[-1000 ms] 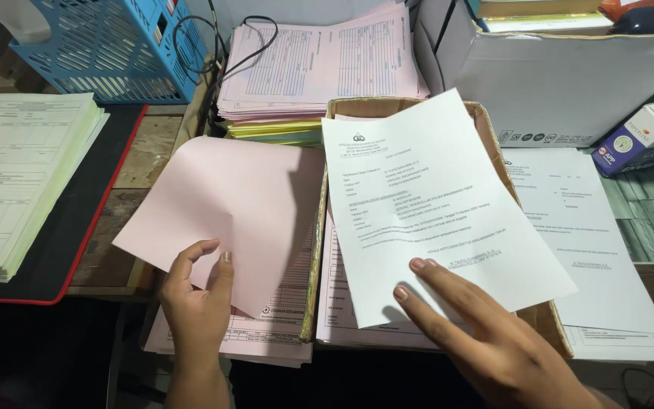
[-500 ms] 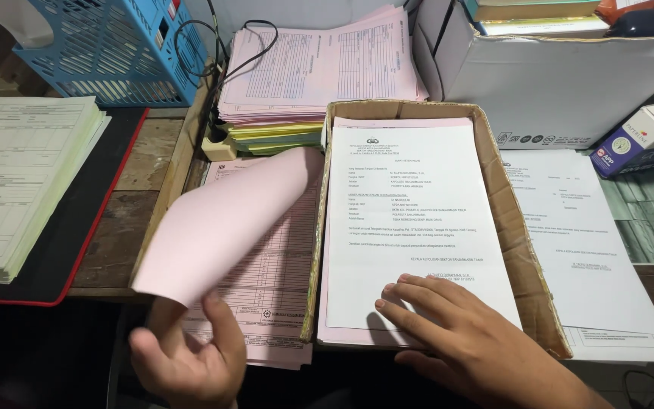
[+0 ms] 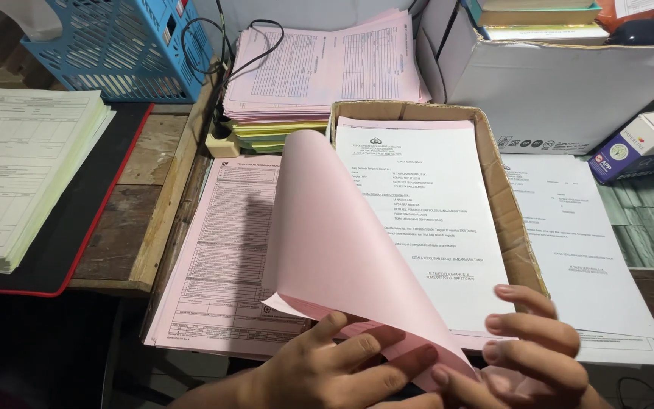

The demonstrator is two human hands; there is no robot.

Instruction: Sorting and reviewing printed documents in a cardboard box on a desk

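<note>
Left hand [image 3: 334, 363] low at centre, fingers curled, pinching; right hand [image 3: 531, 344] beside it, fingers bent

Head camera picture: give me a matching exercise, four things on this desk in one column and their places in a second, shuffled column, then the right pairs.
Things:
1. curled pink sheet
2. white letter
3. blue basket
4. pale green stack

Places:
A. far left, on the dark mat
B. back left corner
C. in both hands
D. on top inside the cardboard box

Pairs: 1-C, 2-D, 3-B, 4-A. The left hand and right hand pinch the sheet's lower edge.
</note>
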